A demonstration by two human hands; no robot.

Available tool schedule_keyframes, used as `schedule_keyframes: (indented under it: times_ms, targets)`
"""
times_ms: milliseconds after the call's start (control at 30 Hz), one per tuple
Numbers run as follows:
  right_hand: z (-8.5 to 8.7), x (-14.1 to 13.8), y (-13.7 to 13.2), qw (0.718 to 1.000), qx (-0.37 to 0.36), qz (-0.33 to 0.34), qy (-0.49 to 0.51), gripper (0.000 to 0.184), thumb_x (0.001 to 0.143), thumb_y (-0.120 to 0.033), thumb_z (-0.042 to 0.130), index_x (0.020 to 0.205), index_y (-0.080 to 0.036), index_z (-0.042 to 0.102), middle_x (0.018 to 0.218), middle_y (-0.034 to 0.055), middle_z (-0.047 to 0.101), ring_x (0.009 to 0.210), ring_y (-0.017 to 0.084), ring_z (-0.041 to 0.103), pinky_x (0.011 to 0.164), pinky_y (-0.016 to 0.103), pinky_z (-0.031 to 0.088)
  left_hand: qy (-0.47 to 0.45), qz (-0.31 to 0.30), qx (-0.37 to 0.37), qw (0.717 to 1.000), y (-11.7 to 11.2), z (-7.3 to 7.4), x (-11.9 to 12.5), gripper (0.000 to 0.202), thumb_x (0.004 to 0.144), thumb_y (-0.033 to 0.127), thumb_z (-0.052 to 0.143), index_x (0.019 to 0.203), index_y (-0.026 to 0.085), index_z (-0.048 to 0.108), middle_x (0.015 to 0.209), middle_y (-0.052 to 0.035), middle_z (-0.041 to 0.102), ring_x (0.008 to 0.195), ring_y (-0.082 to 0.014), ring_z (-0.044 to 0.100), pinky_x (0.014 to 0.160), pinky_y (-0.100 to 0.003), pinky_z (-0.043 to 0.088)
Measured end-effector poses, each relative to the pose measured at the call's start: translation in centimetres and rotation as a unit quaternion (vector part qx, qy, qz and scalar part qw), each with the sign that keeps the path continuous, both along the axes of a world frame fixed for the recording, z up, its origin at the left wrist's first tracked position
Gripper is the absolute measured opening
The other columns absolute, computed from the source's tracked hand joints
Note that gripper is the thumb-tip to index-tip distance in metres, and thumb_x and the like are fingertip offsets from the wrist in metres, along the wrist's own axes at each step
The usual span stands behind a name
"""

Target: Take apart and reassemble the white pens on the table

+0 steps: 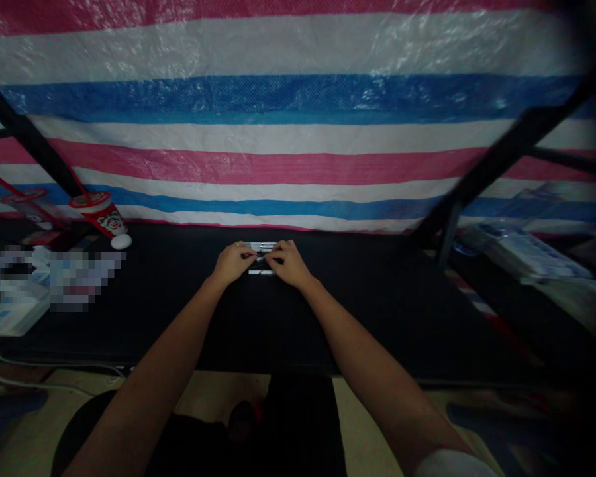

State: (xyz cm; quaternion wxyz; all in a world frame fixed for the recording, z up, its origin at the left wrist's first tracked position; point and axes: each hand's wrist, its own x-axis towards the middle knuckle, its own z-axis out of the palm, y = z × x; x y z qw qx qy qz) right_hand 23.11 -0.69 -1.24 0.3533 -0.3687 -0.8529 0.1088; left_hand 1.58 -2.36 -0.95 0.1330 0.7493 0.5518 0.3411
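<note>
Over the middle of the black table, my left hand [232, 264] and my right hand [291, 265] face each other with fingertips almost meeting. Both are closed in a pinch on a slim, dark-and-silver pen [260, 256], mostly covered by the fingers. Just beyond it, a row of white pens [261, 246] with black bands lies side by side, partly hidden by both hands. Nearer to me, one more white pen [261, 272] lies crosswise on the tabletop, its right end close under my right hand.
A red paper cup [100, 213] with a straw stands at the back left, beside a small white rounded object [121, 242]. A clear cup [32, 207] and a white box [14, 311] are farther left. Packets [531, 255] lie right, past the black frame [496, 165]. A striped sheet [298, 165] hangs behind.
</note>
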Motion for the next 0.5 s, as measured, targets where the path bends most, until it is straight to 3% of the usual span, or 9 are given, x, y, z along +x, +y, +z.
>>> schedule_keyframes:
  times_ms: [200, 500]
  targets:
    - [-0.1, -0.1, 0.0, 1.0, 0.008, 0.006, -0.023, 0.015, 0.092, -0.028, 0.065, 0.092, -0.025, 0.08, 0.095, 0.0075, 0.061, 0.094, 0.022, 0.049, 0.09, 0.04, 0.041, 0.032, -0.005, 0.001, 0.999, -0.3, 0.3, 0.0, 0.013, 0.084, 0.03, 0.069, 0.089, 0.024, 0.08, 0.089, -0.0039, 0.069, 0.079, -0.0179, 0.062, 0.07, -0.03, 0.045]
    - [0.3, 0.3, 0.0, 0.999, 0.011, -0.001, -0.037, 0.016, 0.091, -0.025, 0.064, 0.091, -0.025, 0.08, 0.096, 0.0075, 0.062, 0.094, 0.023, 0.049, 0.089, 0.04, 0.041, 0.047, -0.01, 0.003, 0.999, -0.7, 1.1, 0.1, 0.012, 0.08, 0.02, 0.065, 0.08, 0.021, 0.076, 0.082, -0.0026, 0.064, 0.071, -0.0153, 0.057, 0.066, -0.029, 0.041]
